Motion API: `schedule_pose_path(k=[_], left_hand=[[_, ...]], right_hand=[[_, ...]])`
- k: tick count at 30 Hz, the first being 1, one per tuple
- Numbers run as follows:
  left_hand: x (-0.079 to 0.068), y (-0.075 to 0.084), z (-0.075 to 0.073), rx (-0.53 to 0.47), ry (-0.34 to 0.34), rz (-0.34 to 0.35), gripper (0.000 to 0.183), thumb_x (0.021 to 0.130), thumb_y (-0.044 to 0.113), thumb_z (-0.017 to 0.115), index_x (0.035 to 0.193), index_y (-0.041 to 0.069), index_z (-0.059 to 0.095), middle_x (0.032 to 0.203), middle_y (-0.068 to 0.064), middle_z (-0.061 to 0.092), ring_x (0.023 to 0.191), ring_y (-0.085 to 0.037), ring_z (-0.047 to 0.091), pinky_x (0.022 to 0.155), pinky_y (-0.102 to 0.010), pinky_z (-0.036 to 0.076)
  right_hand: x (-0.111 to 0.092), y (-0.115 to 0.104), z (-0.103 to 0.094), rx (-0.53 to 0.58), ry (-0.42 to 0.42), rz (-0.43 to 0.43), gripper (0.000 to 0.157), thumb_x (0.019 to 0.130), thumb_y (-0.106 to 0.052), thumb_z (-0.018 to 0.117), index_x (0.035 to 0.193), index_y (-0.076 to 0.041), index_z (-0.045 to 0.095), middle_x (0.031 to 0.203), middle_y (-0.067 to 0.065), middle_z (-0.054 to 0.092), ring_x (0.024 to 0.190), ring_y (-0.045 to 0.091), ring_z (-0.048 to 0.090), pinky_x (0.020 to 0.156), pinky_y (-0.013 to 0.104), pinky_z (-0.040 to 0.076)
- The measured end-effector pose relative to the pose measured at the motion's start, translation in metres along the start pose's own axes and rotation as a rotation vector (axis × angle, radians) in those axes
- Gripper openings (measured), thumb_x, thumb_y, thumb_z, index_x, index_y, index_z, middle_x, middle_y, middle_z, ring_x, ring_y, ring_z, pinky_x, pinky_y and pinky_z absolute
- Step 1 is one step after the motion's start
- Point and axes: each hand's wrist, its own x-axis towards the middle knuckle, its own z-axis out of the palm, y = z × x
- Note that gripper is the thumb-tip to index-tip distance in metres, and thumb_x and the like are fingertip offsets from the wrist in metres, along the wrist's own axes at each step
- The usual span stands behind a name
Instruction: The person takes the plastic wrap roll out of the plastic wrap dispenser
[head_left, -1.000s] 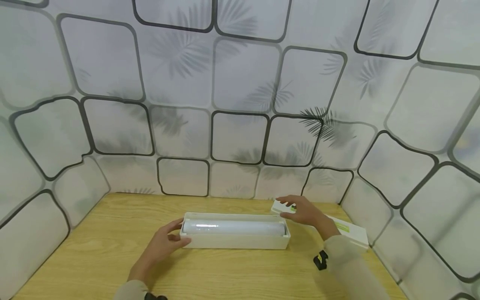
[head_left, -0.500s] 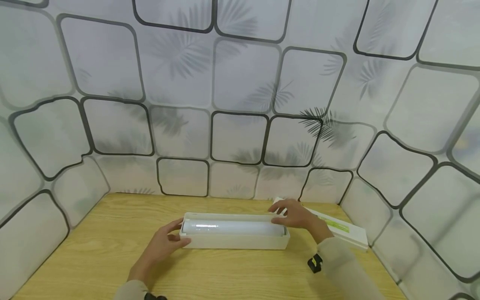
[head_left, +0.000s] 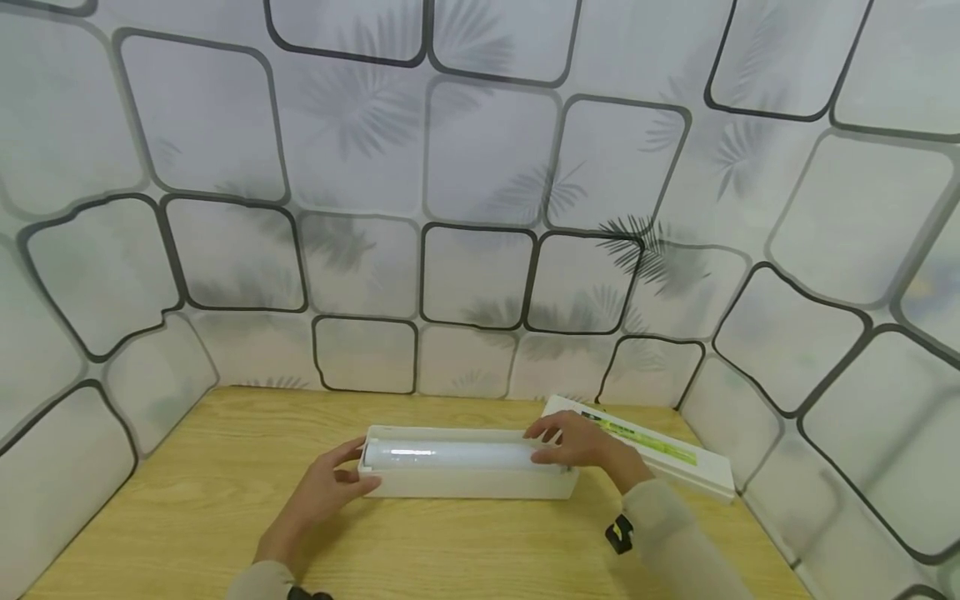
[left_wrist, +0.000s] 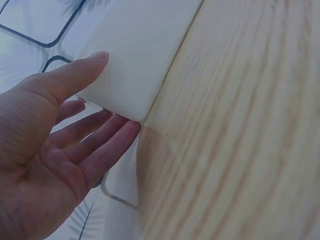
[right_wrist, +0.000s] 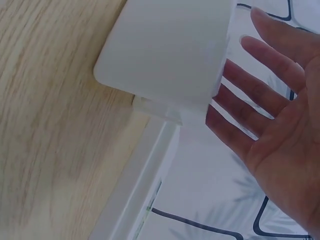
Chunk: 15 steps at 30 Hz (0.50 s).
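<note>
A long white lid (head_left: 648,442) with a yellow-green strip lies slanted behind the right hand (head_left: 573,442). That hand's loose, wide fingers hide part of the shiny, round roll (head_left: 457,455) inside the long white box (head_left: 468,486); nobody can tell if they touch it. The left hand (head_left: 330,481) holds the box's left end. The box sits on a streaky wood table (head_left: 420,550). Walls (head_left: 480,275) with rounded squares and grey leaves stand on 3 sides.

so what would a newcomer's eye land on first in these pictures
Probably the pale wall covering with dark rounded outlines and grey palm leaves, filling most of the head view. Then the long open white box on the yellow wood-grain table, holding a glossy whitish cylinder, with the left hand and right hand at its ends. Beyond the right hand lies a flat white slab with a yellow-green label.
</note>
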Motion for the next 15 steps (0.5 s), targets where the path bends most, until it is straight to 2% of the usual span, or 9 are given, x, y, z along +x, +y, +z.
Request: schedule_pose_path(k=[8,15], left_hand=[[0.001,0.0,0.001,-0.014,0.021,-0.026,0.079,0.089,0.009,0.081,0.154,-0.006,0.039,0.148,-0.038,0.048,0.107,-0.036,0.073,0.082,-0.031,0.064],[0.001,-0.001,0.0,-0.015,0.021,-0.028,0.08,0.089,0.01,0.081,0.155,-0.005,0.038,0.149,-0.038,0.048,0.108,-0.036,0.073,0.083,-0.031,0.064]], right_hand=[[0.006,0.003,0.01,-0.035,0.006,-0.006,0.036,0.092,-0.029,0.079,0.119,-0.006,0.076,0.121,0.013,0.076,0.107,0.03,0.072,0.092,0.044,0.06],[0.01,0.01,0.018,-0.061,0.029,-0.119,0.043,0.095,-0.039,0.075,0.121,-0.005,0.075,0.118,0.011,0.077,0.104,0.021,0.072,0.089,0.035,0.061]])
